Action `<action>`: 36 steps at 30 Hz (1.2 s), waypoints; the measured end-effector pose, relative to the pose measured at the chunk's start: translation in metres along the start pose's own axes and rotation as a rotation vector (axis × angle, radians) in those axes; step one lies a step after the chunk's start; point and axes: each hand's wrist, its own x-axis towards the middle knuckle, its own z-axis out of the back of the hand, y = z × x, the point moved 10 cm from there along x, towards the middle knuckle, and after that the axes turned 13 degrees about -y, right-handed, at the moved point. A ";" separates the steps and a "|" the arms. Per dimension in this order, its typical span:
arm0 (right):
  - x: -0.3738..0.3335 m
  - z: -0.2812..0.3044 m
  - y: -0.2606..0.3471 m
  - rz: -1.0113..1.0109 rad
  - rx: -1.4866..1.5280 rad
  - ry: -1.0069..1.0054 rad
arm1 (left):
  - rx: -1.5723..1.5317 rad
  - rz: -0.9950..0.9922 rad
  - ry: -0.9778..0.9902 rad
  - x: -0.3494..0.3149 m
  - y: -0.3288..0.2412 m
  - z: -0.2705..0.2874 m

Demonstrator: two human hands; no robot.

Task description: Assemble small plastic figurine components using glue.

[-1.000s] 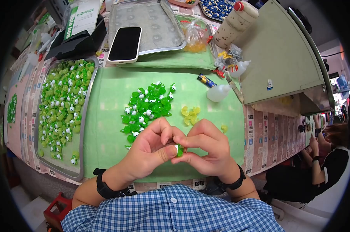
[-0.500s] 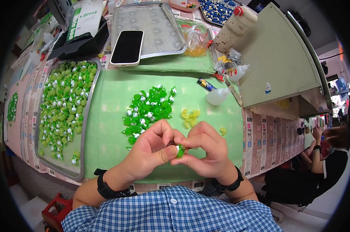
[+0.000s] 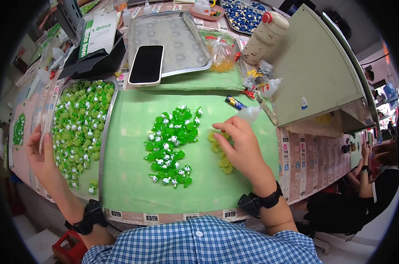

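My left hand [image 3: 43, 158] hovers at the left edge of a metal tray, fingers apart, with nothing seen in it. The tray [image 3: 103, 152] holds many small figures [image 3: 78, 127] with translucent green and yellow-green parts and white eyeball-like pieces. My right hand [image 3: 243, 152] is above the yellow translucent pieces [image 3: 226, 163], partly covering them; its thumb and index finger are apart. Between my hands, a loose pile of green translucent pieces with white eyeballs [image 3: 168, 143] lies on the green mat [image 3: 133, 189].
Beyond the mat are a phone [image 3: 146, 65], an empty-looking metal tray [image 3: 177, 22], a battery [image 3: 235, 102], a white squeeze bottle [image 3: 249, 113] and a speckled bottle [image 3: 264, 39]. A green cabinet [image 3: 316, 79] stands at right. Another person [image 3: 380, 185] sits far right.
My hands, earlier together around a green piece with a white eyeball, have parted. The left has gone left to the tray, the right has moved over the yellow pieces. The green piece is no longer held.
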 end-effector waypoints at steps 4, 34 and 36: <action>-0.001 -0.010 0.008 0.087 -0.142 0.070 | -0.154 0.073 0.138 -0.041 -0.026 -0.045; -0.001 0.062 -0.045 -0.288 0.378 -0.410 | -0.609 1.031 1.041 -0.234 -0.045 -0.175; -0.003 0.073 -0.026 -0.344 0.680 -0.472 | -0.601 0.983 1.068 -0.233 -0.048 -0.174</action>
